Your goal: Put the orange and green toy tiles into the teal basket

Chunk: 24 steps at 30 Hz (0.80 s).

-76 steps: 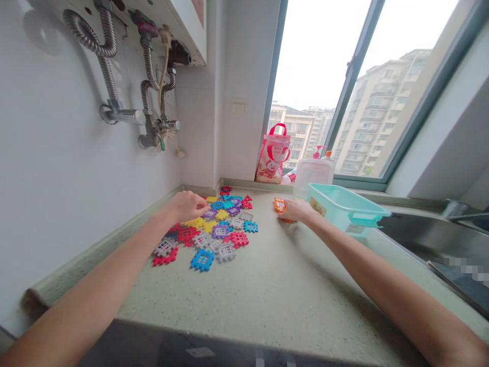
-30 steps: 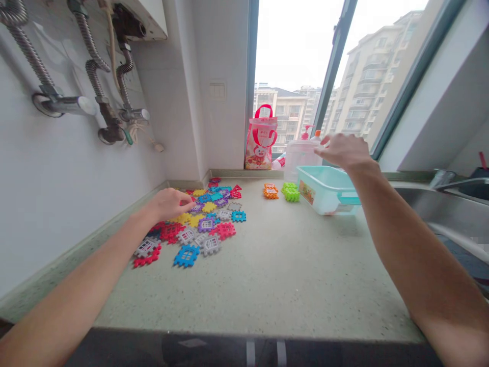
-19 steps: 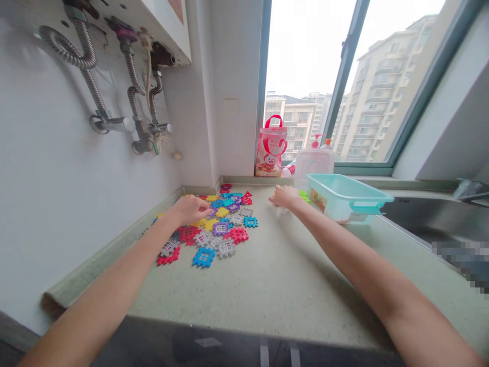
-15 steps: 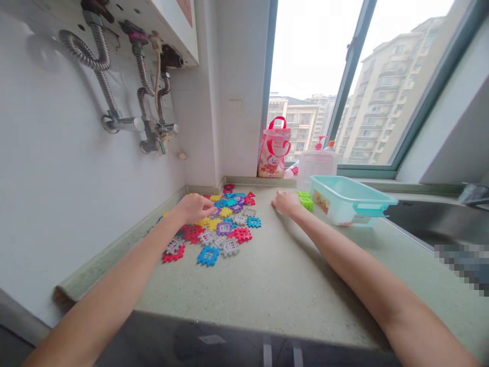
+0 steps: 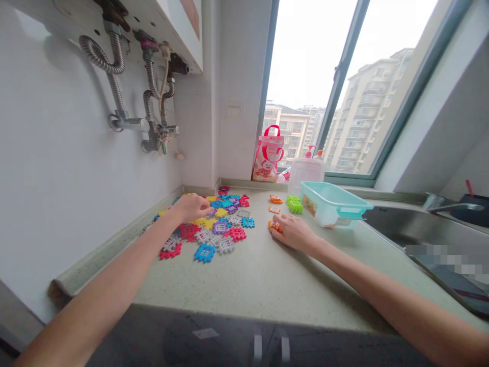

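Note:
My left hand hovers over or rests on the pile of plastic interlocking tiles, its fingers curled in; what they hold, if anything, is hidden. Red, blue, purple, yellow and grey tiles overlap there, some with window-like grids. On the right, the fingers of my right hand are bent round an orange interlocking tile on the counter. Beyond that hand lie another orange tile with white in it and a further orange stack. A bright green stack of tiles stands by the turquoise tub.
The turquoise plastic tub stands on the counter, left of a steel sink. By the window are a red-handled bag and a clear plastic container. Metal hoses hang at the left wall.
My right hand has moved nearer to me, uncovering orange tiles on the counter, and its fingers are now at the nearest one. My left hand stays at the pile. The view has shifted slightly.

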Each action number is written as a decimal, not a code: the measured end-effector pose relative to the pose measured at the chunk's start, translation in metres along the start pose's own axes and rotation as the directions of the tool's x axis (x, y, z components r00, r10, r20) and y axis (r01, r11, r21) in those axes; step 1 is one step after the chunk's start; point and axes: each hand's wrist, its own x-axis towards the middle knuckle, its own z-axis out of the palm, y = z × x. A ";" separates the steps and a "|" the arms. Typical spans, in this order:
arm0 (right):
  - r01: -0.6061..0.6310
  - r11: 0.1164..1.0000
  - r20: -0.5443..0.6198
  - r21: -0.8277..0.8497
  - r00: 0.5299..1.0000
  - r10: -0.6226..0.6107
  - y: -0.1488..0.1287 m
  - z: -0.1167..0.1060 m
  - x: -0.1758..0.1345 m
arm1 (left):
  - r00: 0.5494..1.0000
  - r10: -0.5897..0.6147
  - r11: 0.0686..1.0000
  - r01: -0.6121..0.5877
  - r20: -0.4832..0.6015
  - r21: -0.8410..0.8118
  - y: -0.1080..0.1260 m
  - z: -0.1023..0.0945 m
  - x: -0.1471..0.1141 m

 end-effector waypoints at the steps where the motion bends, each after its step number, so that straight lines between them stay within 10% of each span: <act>1: 0.007 1.000 -0.023 0.013 1.000 -0.007 -0.001 0.001 -0.008 | 1.000 0.004 1.000 -0.004 -0.005 0.005 -0.001 0.000 0.000; 15: -0.186 0.960 -0.056 0.211 0.978 0.202 0.005 0.035 0.056 | 1.000 -0.005 1.000 0.005 -0.012 0.023 0.007 0.000 0.000; 24: -0.059 0.960 -0.068 0.274 0.994 0.080 0.005 0.036 0.065 | 0.999 0.029 0.999 -0.028 -0.016 0.040 -0.002 0.005 0.000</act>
